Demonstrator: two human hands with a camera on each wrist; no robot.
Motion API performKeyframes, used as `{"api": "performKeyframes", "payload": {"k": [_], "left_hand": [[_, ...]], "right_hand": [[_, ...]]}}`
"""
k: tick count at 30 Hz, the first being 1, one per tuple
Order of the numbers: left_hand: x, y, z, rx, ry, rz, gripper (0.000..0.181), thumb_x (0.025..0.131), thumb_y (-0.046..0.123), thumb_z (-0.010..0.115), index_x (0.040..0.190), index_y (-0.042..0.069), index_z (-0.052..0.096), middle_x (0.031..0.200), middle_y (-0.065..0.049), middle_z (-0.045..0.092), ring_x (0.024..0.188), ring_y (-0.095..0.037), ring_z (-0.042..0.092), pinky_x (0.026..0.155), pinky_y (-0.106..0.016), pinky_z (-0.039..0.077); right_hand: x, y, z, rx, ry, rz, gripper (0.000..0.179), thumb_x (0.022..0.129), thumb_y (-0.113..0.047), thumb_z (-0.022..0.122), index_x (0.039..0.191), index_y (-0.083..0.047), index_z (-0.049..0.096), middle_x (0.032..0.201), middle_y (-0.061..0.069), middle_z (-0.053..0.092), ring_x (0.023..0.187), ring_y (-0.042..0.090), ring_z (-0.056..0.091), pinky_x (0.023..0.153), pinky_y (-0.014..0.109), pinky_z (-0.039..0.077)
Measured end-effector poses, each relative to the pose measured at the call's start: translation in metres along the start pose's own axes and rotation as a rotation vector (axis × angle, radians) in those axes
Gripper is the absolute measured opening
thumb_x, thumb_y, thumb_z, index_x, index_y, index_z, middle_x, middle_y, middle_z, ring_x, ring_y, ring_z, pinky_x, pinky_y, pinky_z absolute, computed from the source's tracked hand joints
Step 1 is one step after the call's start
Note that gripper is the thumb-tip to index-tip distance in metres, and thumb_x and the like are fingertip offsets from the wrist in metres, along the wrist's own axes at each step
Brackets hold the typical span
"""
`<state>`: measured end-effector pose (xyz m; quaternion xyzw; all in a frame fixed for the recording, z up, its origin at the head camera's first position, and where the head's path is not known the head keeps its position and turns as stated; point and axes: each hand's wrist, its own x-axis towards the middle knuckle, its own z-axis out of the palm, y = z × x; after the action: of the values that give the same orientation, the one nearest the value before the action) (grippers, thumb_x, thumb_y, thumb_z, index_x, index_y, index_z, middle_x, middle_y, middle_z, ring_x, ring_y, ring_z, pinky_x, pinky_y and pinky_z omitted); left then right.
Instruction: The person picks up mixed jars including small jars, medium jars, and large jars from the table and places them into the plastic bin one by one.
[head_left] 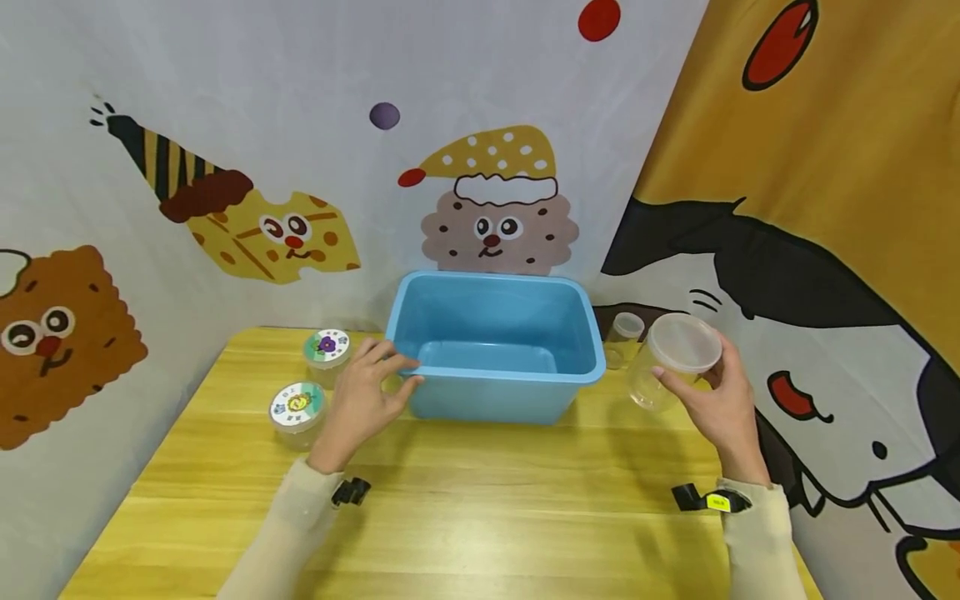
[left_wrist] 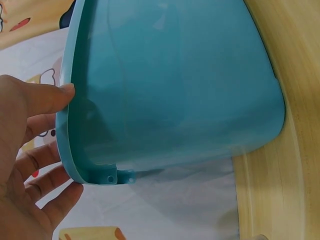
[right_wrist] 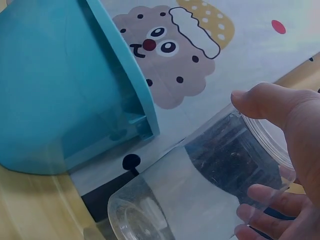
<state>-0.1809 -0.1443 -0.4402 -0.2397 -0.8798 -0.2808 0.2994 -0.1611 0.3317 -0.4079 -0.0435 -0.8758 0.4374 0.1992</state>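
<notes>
A light-blue plastic bin [head_left: 495,400] stands at the back of the table. At its front left corner, my left hand [head_left: 371,400] pinches the rim, thumb on the outer side and fingers over the edge; the left wrist view shows the thumb [left_wrist: 50,98] against the rim. To the right of the bin, my right hand [head_left: 716,408] grips a clear plastic jar [head_left: 654,379] with a translucent lid [head_left: 684,342]. The jar leans slightly, and I cannot tell whether its base touches the table. In the right wrist view the clear jar [right_wrist: 200,185] looks see-through, with nothing visible inside.
Behind the held jar stands a smaller clear jar [head_left: 624,337]. Two lidded jars, one with a purple flower label [head_left: 327,346] and one with a yellow flower label [head_left: 297,406], sit left of the bin. A printed cloth [head_left: 300,83] hangs behind the wooden table [head_left: 487,508].
</notes>
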Motion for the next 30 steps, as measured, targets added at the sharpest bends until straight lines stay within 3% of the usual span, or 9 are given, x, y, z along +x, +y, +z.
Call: {"api": "performKeyframes", "payload": {"k": [6,17,24,30], "left_hand": [[-0.001,0.002,0.000,-0.004,-0.008,-0.010,0.021,0.081,0.023,0.089,0.097,0.013,0.080,0.087,-0.001,0.063,0.090,-0.018,0.049,0.072,-0.032,0.045],[0.001,0.000,0.002,-0.024,-0.014,-0.013,0.021,0.080,0.020,0.090,0.096,0.012,0.080,0.088,-0.001,0.063,0.089,-0.018,0.048,0.071,-0.031,0.042],[0.000,0.001,0.003,-0.033,0.002,-0.029,0.020,0.080,0.020,0.089,0.097,0.012,0.081,0.088,0.000,0.064,0.089,-0.019,0.049,0.073,-0.033,0.044],[0.000,0.001,0.004,-0.029,0.002,-0.035,0.021,0.080,0.021,0.090,0.096,0.012,0.081,0.088,0.000,0.063,0.089,-0.018,0.049,0.072,-0.033,0.044]], "right_hand": [[0.002,-0.008,-0.001,0.002,0.008,-0.026,0.091,0.083,-0.024,0.088,0.157,-0.034,0.036,0.149,0.006,0.049,0.116,-0.002,0.048,0.089,0.009,0.039],[0.013,-0.028,-0.003,0.002,0.004,-0.068,0.095,0.079,-0.021,0.090,0.156,-0.038,0.036,0.148,-0.002,0.051,0.121,0.001,0.048,0.097,0.021,0.043],[0.022,-0.043,-0.004,-0.013,-0.026,-0.151,0.096,0.080,-0.023,0.090,0.157,-0.036,0.035,0.149,0.001,0.052,0.125,0.010,0.048,0.103,0.045,0.044],[0.023,-0.052,-0.002,-0.030,-0.024,-0.185,0.094,0.079,-0.026,0.091,0.156,-0.035,0.037,0.148,0.002,0.053,0.129,0.020,0.050,0.104,0.048,0.043]]}}
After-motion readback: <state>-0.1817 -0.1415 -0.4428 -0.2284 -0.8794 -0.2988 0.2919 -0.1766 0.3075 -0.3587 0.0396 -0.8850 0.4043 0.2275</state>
